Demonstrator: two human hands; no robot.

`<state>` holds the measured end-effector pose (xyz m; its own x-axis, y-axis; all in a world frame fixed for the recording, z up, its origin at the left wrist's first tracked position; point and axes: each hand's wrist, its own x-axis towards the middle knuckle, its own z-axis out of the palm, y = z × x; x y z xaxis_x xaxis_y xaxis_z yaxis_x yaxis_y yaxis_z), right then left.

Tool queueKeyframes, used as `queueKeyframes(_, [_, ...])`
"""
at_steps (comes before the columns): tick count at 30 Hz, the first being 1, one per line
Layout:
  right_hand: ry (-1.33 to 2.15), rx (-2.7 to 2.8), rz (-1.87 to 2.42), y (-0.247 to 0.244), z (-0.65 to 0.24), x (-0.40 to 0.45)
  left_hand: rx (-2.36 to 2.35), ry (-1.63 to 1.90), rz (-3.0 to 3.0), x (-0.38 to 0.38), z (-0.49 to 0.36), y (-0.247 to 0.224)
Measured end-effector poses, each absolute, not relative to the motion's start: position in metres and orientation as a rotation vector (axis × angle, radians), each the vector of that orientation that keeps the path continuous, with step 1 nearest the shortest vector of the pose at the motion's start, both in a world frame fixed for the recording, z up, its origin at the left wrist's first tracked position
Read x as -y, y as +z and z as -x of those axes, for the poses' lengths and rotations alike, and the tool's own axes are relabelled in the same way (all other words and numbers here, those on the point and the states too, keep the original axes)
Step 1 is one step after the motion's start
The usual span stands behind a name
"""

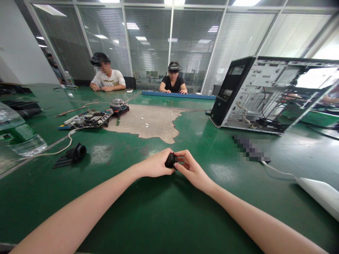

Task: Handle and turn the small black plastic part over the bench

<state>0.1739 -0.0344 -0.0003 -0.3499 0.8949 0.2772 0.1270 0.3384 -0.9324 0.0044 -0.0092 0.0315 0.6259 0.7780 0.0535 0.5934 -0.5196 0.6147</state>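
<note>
A small black cylindrical part (171, 161) with a stepped, ridged end is held between my two hands, just above the green table. My left hand (158, 164) is closed around its left side. From the right, the bent fingertips and thumb of my right hand (191, 168) pinch its narrower end. My fingers hide some of the part, and its exact kind cannot be made out. Off to the left lies another black piece (74, 153), with a round collar and flat prongs, apart from both hands.
An opened computer case (246, 95) stands at the right. Behind my left hand lie a circuit board (88, 119) and a bare patch (150, 123) of tabletop. A water bottle (19, 135) is far left, a white device (319, 195) far right. Two people sit across the table.
</note>
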Motion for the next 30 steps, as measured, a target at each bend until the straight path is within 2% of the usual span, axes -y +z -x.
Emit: queueKeyframes(30, [1.166,1.666,0.933,0.0,-0.1739,0.034,-1.062,0.471,-2.304,0.0074,-0.003,0.0262])
